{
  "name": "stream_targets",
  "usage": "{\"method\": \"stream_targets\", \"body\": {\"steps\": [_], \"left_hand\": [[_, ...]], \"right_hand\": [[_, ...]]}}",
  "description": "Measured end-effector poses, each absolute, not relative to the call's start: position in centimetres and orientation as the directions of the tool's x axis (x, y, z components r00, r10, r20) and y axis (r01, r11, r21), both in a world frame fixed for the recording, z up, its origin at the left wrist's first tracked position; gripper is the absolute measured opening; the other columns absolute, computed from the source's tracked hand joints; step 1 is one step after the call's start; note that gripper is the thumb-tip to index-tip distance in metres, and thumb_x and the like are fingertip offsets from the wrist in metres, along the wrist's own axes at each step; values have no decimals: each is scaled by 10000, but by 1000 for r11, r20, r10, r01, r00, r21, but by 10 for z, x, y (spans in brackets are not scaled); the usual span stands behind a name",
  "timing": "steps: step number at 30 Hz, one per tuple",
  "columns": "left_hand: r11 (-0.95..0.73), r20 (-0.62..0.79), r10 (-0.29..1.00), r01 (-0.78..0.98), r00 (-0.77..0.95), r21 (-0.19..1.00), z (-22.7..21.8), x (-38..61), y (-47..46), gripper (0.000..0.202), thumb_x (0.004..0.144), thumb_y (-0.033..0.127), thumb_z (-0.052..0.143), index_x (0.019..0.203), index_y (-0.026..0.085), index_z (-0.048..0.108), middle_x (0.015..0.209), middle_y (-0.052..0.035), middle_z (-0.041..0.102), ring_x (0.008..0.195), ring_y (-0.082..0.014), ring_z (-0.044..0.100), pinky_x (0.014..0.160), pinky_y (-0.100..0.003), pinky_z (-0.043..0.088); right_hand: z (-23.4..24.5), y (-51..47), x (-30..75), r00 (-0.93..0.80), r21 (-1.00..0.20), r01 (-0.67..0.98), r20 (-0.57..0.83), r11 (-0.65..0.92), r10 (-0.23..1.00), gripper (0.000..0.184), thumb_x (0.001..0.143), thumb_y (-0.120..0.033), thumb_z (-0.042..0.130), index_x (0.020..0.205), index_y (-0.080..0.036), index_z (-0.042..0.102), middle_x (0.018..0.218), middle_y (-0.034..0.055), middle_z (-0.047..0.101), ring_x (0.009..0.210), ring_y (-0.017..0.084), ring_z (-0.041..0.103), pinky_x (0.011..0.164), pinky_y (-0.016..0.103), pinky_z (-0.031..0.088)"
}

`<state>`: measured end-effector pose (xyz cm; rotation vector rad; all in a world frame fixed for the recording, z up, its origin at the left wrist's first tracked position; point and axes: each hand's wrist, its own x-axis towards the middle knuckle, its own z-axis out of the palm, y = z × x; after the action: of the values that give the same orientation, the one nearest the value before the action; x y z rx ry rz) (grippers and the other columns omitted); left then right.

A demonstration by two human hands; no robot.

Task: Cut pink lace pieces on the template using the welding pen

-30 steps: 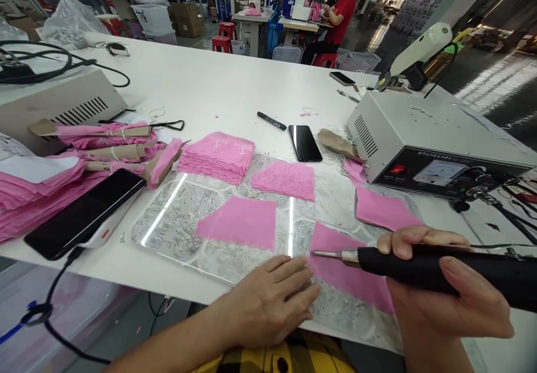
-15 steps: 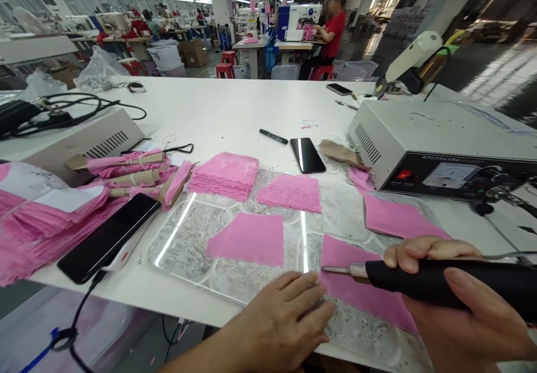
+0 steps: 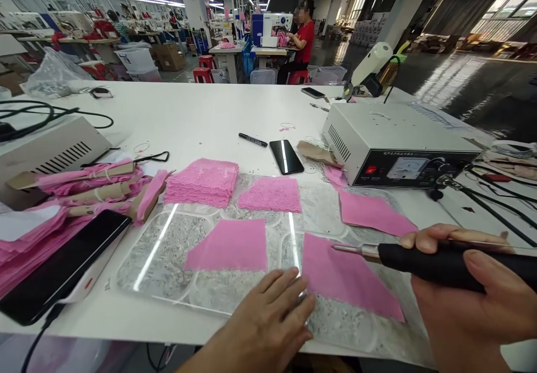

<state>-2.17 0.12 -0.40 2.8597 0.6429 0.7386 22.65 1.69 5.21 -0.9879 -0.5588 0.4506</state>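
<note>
My right hand (image 3: pixel 474 283) grips a thick black-handled tool (image 3: pixel 436 264) with a slim metal tip, like a soldering iron. That tip points left, over the upper part of a pink fabric piece (image 3: pixel 344 281); whether it touches cannot be told. My left hand (image 3: pixel 272 320) rests palm down, fingers stretched, on the clear mat (image 3: pixel 155 250) by the piece's left edge. Left of it lies another pink piece (image 3: pixel 237 244). Behind are a tall stack of pink lace pieces (image 3: pixel 205 183), a lower lace stack (image 3: pixel 271 194) and a pink piece (image 3: pixel 373 212) at the right.
A grey box with a meter (image 3: pixel 403 143) stands at the right, cables beside it. A phone (image 3: pixel 286 156) and black marker (image 3: pixel 252 140) lie behind the mat. Bundled pink fabric (image 3: pixel 37 250) and a large phone (image 3: pixel 62 264) occupy the left. A person in red (image 3: pixel 302 40) sits at a sewing machine beyond.
The view has turned right, so the scene sits further left. The tool's tip has moved from the pink piece's left edge to over its upper part. My left hand stays flat on the mat.
</note>
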Motion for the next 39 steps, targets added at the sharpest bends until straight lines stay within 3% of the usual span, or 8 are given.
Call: {"method": "stream_targets", "body": {"steps": [4,7,12,39], "left_hand": [[-900,443,436,380,784,213,-6,-22,-1,317,967,285,502,1214,102,581,1238,-147,645,1255,-262,545,1065,-422,451],[-899,464,439,377,770,224,-7,-23,-1,318,970,292,497,1206,99,586,1222,-149,651,1235,-266,560,1061,-425,452],[-900,502,436,360,747,245,-8,-22,2,304,981,296,482,1181,104,607,1211,-127,664,1198,-277,589,1017,-430,494],[-935,480,349,336,805,115,-14,-21,9,318,983,243,466,1231,102,608,1259,-131,645,1224,-297,572,958,-446,540]], "right_hand": [[54,23,212,733,-868,-167,208,467,648,91,472,-234,545,558,-206,562,598,1,517,460,124,451,433,343,426],[55,28,204,672,-856,-127,297,500,679,89,505,-232,560,582,-198,591,616,9,552,452,126,469,437,345,440],[52,34,209,655,-825,-6,424,565,626,94,550,-223,545,629,-190,585,634,2,569,478,129,503,470,328,460],[43,34,217,653,-831,-12,415,557,634,71,633,-235,591,680,-181,596,673,-3,598,512,125,539,506,315,487]]}}
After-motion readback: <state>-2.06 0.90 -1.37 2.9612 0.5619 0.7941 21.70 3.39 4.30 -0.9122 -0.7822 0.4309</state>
